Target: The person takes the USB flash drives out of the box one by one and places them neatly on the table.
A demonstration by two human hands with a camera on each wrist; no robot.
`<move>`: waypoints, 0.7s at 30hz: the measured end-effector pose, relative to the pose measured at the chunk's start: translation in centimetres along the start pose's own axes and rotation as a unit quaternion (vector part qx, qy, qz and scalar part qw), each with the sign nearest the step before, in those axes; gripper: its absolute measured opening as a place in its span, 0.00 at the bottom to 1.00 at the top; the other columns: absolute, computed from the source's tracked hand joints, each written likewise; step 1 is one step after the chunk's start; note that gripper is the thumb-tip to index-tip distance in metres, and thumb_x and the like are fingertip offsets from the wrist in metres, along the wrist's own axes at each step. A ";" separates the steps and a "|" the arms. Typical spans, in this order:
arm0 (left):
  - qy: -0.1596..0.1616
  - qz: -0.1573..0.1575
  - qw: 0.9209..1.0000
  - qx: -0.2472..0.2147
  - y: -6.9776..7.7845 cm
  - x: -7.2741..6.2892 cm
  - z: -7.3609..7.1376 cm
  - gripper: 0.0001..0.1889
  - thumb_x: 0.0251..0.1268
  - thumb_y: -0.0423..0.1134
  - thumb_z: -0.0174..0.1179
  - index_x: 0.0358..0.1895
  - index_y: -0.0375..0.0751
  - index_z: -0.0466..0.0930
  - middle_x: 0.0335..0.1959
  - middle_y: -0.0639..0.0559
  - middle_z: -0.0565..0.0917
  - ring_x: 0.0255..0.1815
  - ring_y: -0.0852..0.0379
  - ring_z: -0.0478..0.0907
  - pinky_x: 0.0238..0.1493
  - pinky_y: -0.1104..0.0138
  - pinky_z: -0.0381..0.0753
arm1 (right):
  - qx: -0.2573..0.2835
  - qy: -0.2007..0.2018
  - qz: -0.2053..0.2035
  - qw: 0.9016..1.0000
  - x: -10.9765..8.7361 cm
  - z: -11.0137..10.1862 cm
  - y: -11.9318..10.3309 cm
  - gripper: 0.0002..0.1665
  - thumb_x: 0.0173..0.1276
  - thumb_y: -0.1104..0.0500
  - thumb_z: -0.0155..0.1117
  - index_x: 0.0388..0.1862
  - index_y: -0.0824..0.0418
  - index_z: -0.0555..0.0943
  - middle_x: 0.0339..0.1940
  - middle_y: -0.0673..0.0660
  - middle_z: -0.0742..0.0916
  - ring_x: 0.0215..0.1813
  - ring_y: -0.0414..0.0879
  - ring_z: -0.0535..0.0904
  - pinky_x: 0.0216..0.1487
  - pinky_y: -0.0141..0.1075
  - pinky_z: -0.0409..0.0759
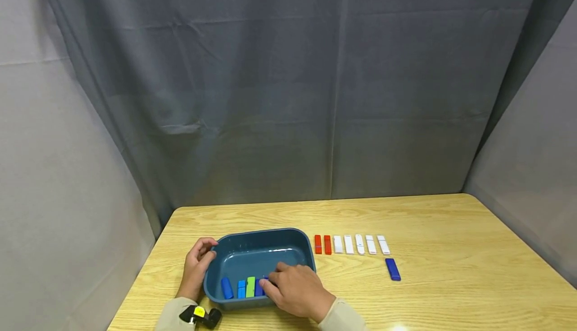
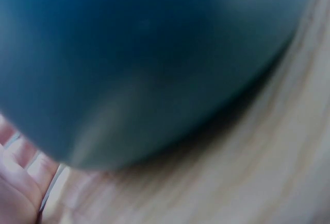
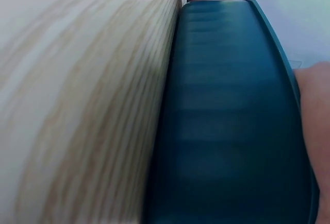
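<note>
A dark teal plastic basin (image 1: 259, 233) sits on the table, its outer wall filling most of both wrist views. My left hand (image 1: 195, 267) rests against its left rim, thumb and fingers touching the edge. Over the front wall reaches my right hand (image 1: 295, 287), thumb and index finger pinching at a dark blue stick (image 1: 259, 287) that looks like a USB stick; the fingertips partly cover it. Left of it in the basin are a green stick (image 1: 250, 287), a light blue one (image 1: 241, 289) and a blue one (image 1: 227, 288). The right hand hides part of the basin floor.
Right of the basin, red sticks (image 1: 327, 245) and several white sticks (image 1: 349, 244) stand in a row on the wooden table (image 1: 451, 251). A dark blue stick (image 1: 392, 269) lies apart in front of the row's right end. Grey curtain (image 1: 270, 95) hangs behind.
</note>
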State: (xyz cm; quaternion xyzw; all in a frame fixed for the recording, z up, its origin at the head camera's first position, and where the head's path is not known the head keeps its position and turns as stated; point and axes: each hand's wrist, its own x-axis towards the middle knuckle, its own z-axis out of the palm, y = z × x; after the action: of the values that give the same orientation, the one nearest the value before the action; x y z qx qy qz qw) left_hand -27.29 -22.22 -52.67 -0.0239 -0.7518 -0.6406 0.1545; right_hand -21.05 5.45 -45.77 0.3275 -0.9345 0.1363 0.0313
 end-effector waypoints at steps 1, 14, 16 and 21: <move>0.000 -0.001 1.000 -0.001 0.0 0.0 0.0 0.13 0.61 0.23 0.52 0.48 0.31 0.75 0.48 0.40 0.80 0.49 0.59 0.75 0.48 0.74 0.71 | 0.001 0.003 -0.001 1.000 0.0 0.0 0.0 0.33 0.75 0.35 0.36 0.41 0.49 0.87 0.38 0.47 0.84 0.27 0.39 0.74 0.26 0.36 0.72; -0.002 -0.010 1.000 -0.002 0.1 -0.1 -0.1 0.13 0.62 0.24 0.51 0.49 0.31 0.75 0.49 0.39 0.79 0.50 0.61 0.74 0.49 0.74 0.70 | 0.016 0.017 -0.001 1.000 0.1 0.3 0.1 0.31 0.75 0.37 0.39 0.35 0.50 0.87 0.32 0.45 0.79 0.22 0.36 0.67 0.24 0.32 0.70; -0.003 -0.010 1.000 -0.002 0.1 0.0 -0.1 0.13 0.61 0.24 0.51 0.49 0.31 0.75 0.49 0.39 0.79 0.50 0.60 0.74 0.49 0.74 0.70 | 0.022 0.021 0.002 1.000 0.1 0.4 0.1 0.30 0.75 0.38 0.41 0.34 0.50 0.87 0.33 0.46 0.79 0.22 0.36 0.68 0.25 0.32 0.71; -0.003 -0.012 1.000 -0.004 0.2 0.0 -0.1 0.13 0.61 0.24 0.52 0.48 0.31 0.75 0.49 0.40 0.80 0.50 0.59 0.74 0.49 0.74 0.71 | 0.044 0.035 0.012 0.998 0.1 0.2 0.2 0.27 0.73 0.38 0.45 0.35 0.51 0.87 0.37 0.48 0.81 0.27 0.35 0.73 0.29 0.33 0.76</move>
State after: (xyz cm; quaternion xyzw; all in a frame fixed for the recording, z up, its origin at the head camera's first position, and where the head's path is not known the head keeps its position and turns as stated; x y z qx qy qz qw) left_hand -27.27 -22.26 -52.51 -0.0172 -0.7501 -0.6453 0.1441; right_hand -21.28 5.50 -46.01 0.3122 -0.9297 0.1894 0.0476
